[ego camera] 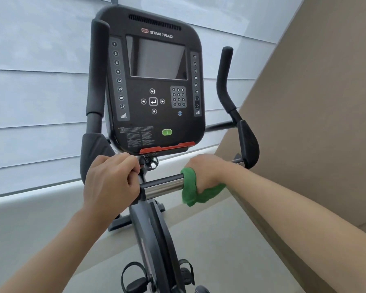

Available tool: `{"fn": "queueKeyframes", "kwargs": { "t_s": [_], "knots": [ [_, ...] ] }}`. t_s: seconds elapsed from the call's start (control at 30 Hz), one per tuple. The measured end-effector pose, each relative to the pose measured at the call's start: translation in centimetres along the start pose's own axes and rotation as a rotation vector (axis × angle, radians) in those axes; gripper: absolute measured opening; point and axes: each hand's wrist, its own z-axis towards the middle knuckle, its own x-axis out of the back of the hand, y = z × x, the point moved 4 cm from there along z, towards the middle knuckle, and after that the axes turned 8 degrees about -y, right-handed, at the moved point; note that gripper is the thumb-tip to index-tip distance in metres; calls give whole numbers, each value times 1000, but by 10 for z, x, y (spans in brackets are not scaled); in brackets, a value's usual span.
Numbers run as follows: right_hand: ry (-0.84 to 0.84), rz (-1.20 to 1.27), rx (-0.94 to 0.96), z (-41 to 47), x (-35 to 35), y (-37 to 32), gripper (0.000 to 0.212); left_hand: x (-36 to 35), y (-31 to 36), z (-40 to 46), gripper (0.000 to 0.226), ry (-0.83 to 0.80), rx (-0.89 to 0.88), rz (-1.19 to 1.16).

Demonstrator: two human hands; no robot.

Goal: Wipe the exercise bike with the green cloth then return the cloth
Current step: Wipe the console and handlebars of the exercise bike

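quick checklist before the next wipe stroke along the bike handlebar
1. Green cloth wrapped round the bar under the right hand: ok.
2. Left hand gripping the handlebar to steady: ok.
3. Chrome bar section between the hands free for the stroke: ok.
4. Console wiped already: cannot tell.
5. Right upright grip wiped: cannot tell.
6. Place to return the cloth in sight: not ok.

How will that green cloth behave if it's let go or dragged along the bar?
Probably floppy: the green cloth bunches and droops below the right hand. Likely light, since a loose grip holds it. It should slide easily on the shiny metal bar, which looks smooth.
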Motion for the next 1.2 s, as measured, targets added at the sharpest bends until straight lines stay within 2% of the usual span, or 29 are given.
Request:
{"fn": "queueKeyframes", "kwargs": {
  "t_s": [0.1, 0.13, 0.2, 0.3, 0.4, 0.5, 0.6, 0.77, 0.87, 1.0, 1.07, 1.2],
  "knots": [
    [-338, 138, 42, 12, 11, 3, 26, 0, -1, 0, 18, 12, -3, -4],
    [-375, 147, 54, 14, 12, 3, 27, 0, -1, 0, 18, 17, 0, -4],
    [-346, 149, 65, 15, 11, 4, 28, 0, -1, 0, 18, 24, 6, -3],
    [-154, 136, 52, 9, 4, 5, 25, -1, -1, 0, 18, 24, 0, -8],
    [203, -8, -6, -6, -9, -1, 25, -1, 1, 0, 18, 26, -4, -2],
    [511, 17, -39, -23, -23, -12, 20, 1, 2, 1, 18, 32, 3, 3],
    [661, 50, -58, -30, -33, -25, 22, 4, 3, 1, 17, 9, -3, 11],
    [845, -10, 21, -29, -45, -74, 41, 5, 4, 1, 17, -12, 0, 2],
    [917, -38, 81, -17, -34, -109, 25, 4, -1, 1, 17, -7, 17, -52],
    [845, -70, 135, -4, -19, -121, 26, 4, -5, 0, 19, 27, 68, -119],
    [673, -85, 177, 1, -12, -117, 31, 3, -5, 0, 20, 25, 58, -111],
    [201, 33, 239, 10, 17, -113, 33, 2, -5, 0, 19, 30, 37, -85]
  ]
}}
